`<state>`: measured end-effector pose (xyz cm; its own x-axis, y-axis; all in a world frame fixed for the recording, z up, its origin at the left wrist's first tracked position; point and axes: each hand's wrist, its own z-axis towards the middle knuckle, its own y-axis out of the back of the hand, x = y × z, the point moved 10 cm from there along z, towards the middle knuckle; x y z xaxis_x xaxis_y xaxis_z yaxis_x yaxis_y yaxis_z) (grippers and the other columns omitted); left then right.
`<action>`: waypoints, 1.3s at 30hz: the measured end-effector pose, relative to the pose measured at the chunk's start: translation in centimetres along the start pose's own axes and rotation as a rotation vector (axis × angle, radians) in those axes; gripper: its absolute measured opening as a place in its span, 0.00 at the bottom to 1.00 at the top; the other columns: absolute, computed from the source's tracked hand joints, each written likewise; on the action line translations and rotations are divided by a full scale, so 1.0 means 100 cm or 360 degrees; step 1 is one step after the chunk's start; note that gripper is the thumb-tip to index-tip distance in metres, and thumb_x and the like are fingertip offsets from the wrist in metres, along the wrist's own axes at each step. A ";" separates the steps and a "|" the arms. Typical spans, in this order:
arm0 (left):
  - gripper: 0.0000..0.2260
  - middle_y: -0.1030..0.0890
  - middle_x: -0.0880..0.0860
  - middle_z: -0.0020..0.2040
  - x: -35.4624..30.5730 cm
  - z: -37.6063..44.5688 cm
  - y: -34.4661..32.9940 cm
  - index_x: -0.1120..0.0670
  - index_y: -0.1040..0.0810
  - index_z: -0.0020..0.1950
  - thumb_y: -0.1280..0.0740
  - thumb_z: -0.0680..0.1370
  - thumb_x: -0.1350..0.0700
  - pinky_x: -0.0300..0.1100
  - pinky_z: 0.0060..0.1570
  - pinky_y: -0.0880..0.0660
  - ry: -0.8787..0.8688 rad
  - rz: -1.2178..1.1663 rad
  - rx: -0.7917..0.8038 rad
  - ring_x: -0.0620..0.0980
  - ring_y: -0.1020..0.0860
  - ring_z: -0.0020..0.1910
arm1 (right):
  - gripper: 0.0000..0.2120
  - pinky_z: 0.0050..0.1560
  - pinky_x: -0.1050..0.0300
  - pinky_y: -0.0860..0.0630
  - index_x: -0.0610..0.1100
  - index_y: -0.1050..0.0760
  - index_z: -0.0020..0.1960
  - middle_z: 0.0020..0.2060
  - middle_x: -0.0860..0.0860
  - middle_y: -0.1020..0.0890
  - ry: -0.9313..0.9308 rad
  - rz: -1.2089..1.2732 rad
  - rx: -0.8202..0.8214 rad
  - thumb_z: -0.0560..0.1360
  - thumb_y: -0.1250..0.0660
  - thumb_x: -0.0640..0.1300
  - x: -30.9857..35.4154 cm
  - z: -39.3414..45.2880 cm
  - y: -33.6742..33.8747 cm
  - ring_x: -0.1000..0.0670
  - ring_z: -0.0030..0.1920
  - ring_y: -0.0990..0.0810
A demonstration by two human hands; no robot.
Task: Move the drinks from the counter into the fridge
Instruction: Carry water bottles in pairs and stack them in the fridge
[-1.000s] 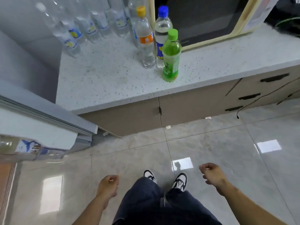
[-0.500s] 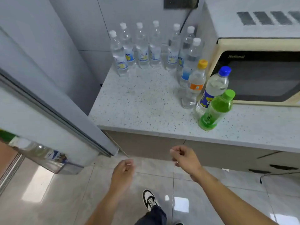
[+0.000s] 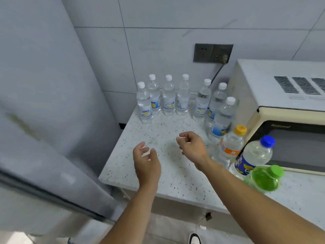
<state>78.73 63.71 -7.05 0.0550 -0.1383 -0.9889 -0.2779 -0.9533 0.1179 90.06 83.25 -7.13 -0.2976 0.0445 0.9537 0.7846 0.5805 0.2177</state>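
Bottles (image 3: 168,95) w/ clear liquid on counter (image 3: 158,173); both hands empty.

counter (image 3: 175,176): speckled stone, matt | 7 water bottles (image 3: 168,99): clear glossy plastic | fridge door (image 3: 44,120): smooth grey

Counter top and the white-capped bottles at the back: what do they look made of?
Counter top: looks like pale stone or a stone composite, matte to lightly polished, with dark speckles throughout; which one is unclear. White-capped bottles: thin clear plastic, glossy, with the wall visible through them, printed wrap labels and white screw caps.
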 end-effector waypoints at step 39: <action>0.06 0.33 0.49 0.54 -0.113 0.201 -0.094 0.53 0.23 0.54 0.32 0.78 0.55 0.37 0.39 0.35 -0.0541 0.1242 0.0034 0.48 0.29 0.42 | 0.17 0.50 0.53 0.23 0.43 0.29 0.65 0.63 0.43 0.32 0.0543 -0.1545 0.0172 0.78 0.32 0.45 0.160 0.231 -0.067 0.42 0.51 0.21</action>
<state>61.44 79.59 1.17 -0.4500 -0.6623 -0.5990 -0.1347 -0.6128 0.7787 67.50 98.87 1.83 -0.5928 -0.7051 0.3892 0.2310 0.3141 0.9209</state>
